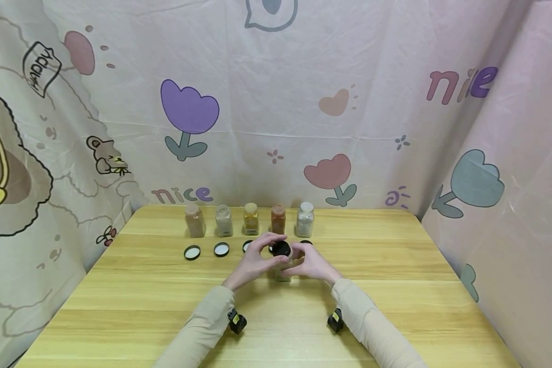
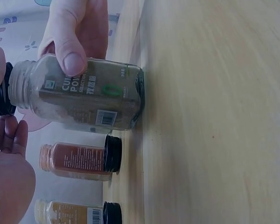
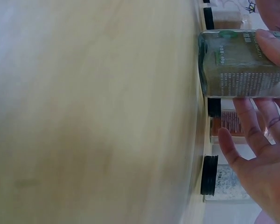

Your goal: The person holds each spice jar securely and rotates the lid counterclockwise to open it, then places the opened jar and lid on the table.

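A clear glass spice jar of cumin powder [image 2: 79, 105] stands upright near the middle of the table, filled with greenish-brown powder. My right hand [image 1: 315, 261] grips its side; in the left wrist view that thumb [image 2: 73, 60] lies across the label. At the jar's threaded mouth, my left hand [image 1: 253, 261] pinches a black lid [image 1: 281, 248] between thumb and fingers. The lid is right at the rim and looks slightly tilted in the left wrist view. From the right side, the jar [image 3: 233, 65] shows small printed text, with fingers of my right hand along its side.
Behind, a row of uncapped jars holds pinkish-brown [image 1: 195, 224], off-white [image 1: 224, 223], yellow [image 1: 251, 221], red [image 1: 278, 219] and coarse white [image 1: 305, 221] contents. Black lids with white liners, such as the leftmost lid [image 1: 192, 252], lie in front. A printed curtain [image 1: 257, 102] hangs behind the wooden table [image 1: 165, 301].
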Demonstrator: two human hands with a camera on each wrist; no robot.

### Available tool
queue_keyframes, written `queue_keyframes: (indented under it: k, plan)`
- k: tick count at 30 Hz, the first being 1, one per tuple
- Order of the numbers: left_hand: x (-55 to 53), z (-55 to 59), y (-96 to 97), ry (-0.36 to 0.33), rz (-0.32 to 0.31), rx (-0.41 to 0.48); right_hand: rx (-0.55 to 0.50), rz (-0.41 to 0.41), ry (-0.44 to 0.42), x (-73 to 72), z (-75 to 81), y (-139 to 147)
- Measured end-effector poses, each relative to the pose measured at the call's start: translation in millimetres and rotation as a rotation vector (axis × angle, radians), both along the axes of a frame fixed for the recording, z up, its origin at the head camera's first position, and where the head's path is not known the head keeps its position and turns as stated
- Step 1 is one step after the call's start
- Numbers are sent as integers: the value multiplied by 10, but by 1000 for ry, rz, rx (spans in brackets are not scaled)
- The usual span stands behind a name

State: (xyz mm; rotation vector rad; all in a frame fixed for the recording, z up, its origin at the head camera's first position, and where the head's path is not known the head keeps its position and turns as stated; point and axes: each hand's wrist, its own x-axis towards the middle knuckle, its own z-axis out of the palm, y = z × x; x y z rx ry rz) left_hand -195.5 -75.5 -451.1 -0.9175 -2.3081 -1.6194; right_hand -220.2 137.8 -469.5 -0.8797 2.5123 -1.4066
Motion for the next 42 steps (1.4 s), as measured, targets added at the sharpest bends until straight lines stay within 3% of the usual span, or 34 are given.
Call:
queue_keyframes:
  k: [10, 27, 35, 42]
  plan:
    - [26, 5, -32, -16, -15, 31, 4, 2, -11, 11, 20, 75]
    - [54, -36, -40, -48, -166, 44, 10, 3, -51, -5, 56, 347]
    - [62, -92, 38, -129, -219, 97, 9, -11, -113, -10, 90, 529]
    - [80, -140, 125, -185, -196, 91, -12, 2, -145, -47, 90, 728]
